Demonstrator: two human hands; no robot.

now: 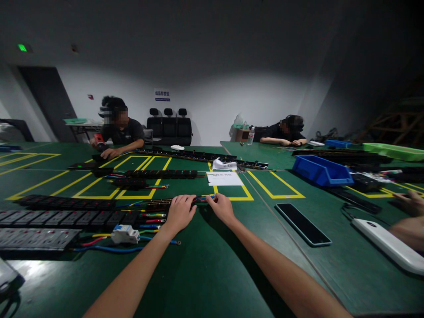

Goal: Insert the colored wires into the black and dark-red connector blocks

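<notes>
My left hand (180, 213) is closed over the end of a black strip (159, 203), where a bundle of coloured wires (202, 199) comes out. The fingers of my right hand (221, 207) pinch the tips of these wires, just right of the left hand. What lies under the left palm is hidden. To the left, black socket strips (66, 219) lie side by side, and a grey socket strip (36, 239) is nearest to me. Red, yellow, green and blue leads with metal lugs run from them. A white circuit breaker (125, 234) sits among the leads.
A phone (303, 224), a white power bank (389, 244) and a blue bin (321, 171) lie on the right. Beyond my hands are a paper sheet (225, 179) and more strips (162, 174). Two people work across the table, one with a red drill (99, 142). Another person's hands show at right.
</notes>
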